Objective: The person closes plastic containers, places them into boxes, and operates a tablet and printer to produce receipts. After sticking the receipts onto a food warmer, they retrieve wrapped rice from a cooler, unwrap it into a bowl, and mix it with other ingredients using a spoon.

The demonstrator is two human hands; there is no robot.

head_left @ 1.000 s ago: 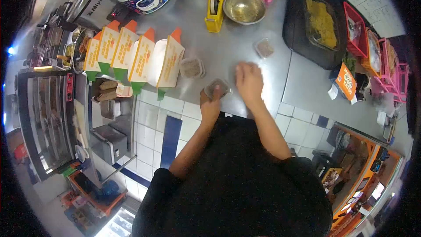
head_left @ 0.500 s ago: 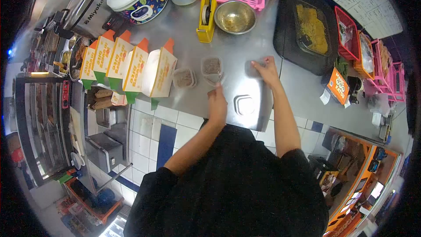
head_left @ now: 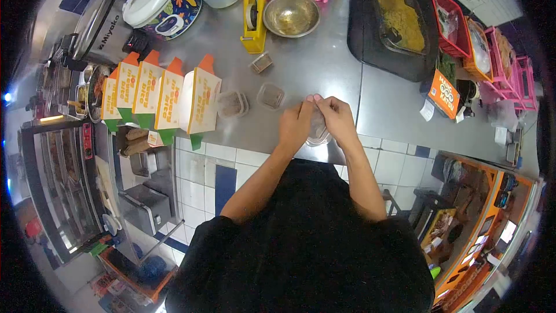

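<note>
My left hand (head_left: 294, 124) and my right hand (head_left: 337, 117) meet near the counter's front edge, fingertips pinched together. Between them is a clear plastic piece (head_left: 317, 123); I cannot tell if it is a lid or a tub. Rounded clear rims (head_left: 318, 139) show just below it, partly covered by the hands. Left of the hands sits a small clear tub (head_left: 270, 96) with brown contents. Farther left are clear tubs (head_left: 233, 104) close together, also brown inside. Another small tub (head_left: 261, 62) lies behind, near the yellow tape dispenser (head_left: 253, 37).
Printed food boxes (head_left: 200, 98) stand in a row at left. A steel bowl (head_left: 291, 15) is at the back beside the dispenser. To the right are a black tray (head_left: 362, 37) bearing a container of yellow crumbs, a red basket (head_left: 457, 43) and an orange box (head_left: 443, 95).
My right hand has moved left and toward me, my left hand slightly right, and they now meet at the clear plastic. A small tub now lies near the tape dispenser. The view has shifted.
</note>
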